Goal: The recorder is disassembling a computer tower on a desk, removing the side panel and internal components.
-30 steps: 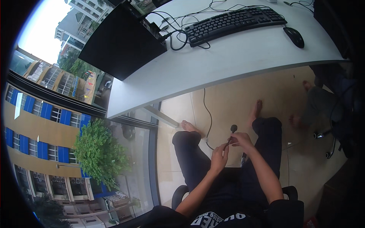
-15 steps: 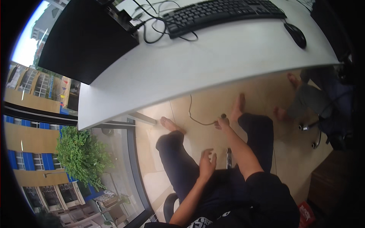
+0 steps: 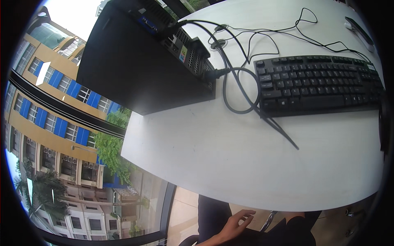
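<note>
Below the keyboard [image 3: 305, 84]: the left hand [image 3: 234, 224], past the near edge of the white tabletop [image 3: 197, 164], near a shiny metal part [image 3: 268, 220].
Left grip: fingers slightly bent and loosely parted, thumb apart; nothing shows in it.
Right grip: out of sight, probably under the tabletop, so I cannot tell how far open it is or what it has; a patch of bare skin [image 3: 296, 216], likely the right forearm, shows below the keyboard.
Work under the edge: with the tabletop blocking the view, slow, small moves by touch would probably serve best.
Grey cable [image 3: 281, 129]: looped left of the keyboard; best left slack, so nothing tugs its plug.
Computer case [image 3: 135, 61]: left of the keyboard, standing on the tabletop, its contents hidden, cables plugged into its back.
Cable grommet [image 3: 218, 44]: beyond the keyboard's left end, cable running at its opening.
</note>
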{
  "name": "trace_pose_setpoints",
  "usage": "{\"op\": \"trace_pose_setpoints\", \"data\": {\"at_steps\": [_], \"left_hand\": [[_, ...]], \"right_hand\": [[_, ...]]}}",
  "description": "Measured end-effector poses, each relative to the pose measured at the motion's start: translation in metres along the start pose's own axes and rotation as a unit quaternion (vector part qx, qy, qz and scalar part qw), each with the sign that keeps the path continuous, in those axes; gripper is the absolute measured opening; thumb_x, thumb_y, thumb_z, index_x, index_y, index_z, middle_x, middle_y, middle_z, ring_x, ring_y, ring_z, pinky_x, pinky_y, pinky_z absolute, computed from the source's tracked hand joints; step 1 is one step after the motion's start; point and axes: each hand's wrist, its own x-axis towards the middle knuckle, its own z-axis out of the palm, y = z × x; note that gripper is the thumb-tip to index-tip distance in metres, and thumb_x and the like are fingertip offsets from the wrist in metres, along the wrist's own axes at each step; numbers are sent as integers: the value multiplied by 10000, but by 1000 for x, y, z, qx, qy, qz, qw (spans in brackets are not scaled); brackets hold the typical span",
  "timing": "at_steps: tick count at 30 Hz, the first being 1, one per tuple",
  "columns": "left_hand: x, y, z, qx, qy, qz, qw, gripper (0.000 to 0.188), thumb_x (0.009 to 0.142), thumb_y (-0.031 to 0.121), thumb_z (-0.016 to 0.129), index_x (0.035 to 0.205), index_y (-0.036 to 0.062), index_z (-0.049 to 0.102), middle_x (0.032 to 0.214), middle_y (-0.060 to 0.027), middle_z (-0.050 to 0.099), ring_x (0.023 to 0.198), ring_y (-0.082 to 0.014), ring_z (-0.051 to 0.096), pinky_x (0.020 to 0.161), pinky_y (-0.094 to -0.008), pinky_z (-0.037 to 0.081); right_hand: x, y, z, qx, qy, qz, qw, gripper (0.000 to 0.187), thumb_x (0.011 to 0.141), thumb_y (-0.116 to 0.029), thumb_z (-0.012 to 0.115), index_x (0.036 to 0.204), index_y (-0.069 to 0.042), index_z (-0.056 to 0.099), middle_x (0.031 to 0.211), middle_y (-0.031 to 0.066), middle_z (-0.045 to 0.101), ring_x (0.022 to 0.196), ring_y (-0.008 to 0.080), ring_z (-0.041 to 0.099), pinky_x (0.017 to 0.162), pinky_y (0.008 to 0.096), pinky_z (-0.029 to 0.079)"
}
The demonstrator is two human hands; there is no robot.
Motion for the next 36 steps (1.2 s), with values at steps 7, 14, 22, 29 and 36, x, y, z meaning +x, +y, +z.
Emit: {"op": "trace_pose_setpoints", "data": {"at_steps": [7, 14, 22, 29, 36], "left_hand": [[-30, 116, -46, -47, -101, 63, 992, 303, 1040, 236, 623, 1204, -15, 671, 1177, -158, 695, 1094, -273, 656, 957, -393, 510], [-65, 186, -124, -16, -58, 297, 953, 228, 949, 46, 694, 1166, -21, 716, 1114, -145, 753, 1043, -256, 722, 927, -351, 551], [-16, 300, -229, 173, 405, 632, 638, 248, 798, -54, 738, 1039, 2, 721, 1025, -144, 746, 961, -271, 711, 842, -337, 532], [41, 416, -279, 152, 512, 679, 503, 179, 968, 179, 690, 1007, 15, 753, 952, -92, 771, 873, -194, 718, 815, -311, 529], [99, 432, -295, 119, 564, 590, 565, 343, 978, 351, 650, 1017, 29, 761, 985, -153, 766, 894, -307, 727, 812, -378, 536]], "right_hand": [[-66, -83, 9, -451, -62, -235, 859, 452, 985, -282, 619, 1292, 48, 589, 1210, 219, 680, 1129, 370, 661, 944, 433, 565], [-244, -141, 24, -567, -190, -410, 688, 508, 994, -309, 614, 1351, 47, 560, 1256, 232, 664, 1172, 388, 641, 991, 441, 542], [-421, -222, -36, -545, -421, -357, 631, 604, 1038, -396, 580, 1523, -61, 449, 1461, 240, 548, 1325, 401, 544, 1143, 425, 426], [-515, -417, -38, -387, -340, -511, 688, 183, 980, -92, 657, 1127, -3, 722, 1005, 99, 766, 879, 171, 741, 816, 287, 574], [-426, -463, 7, -370, -125, -583, 713, 219, 993, -81, 597, 1148, 31, 704, 987, 140, 768, 913, 199, 744, 833, 306, 577]]}}
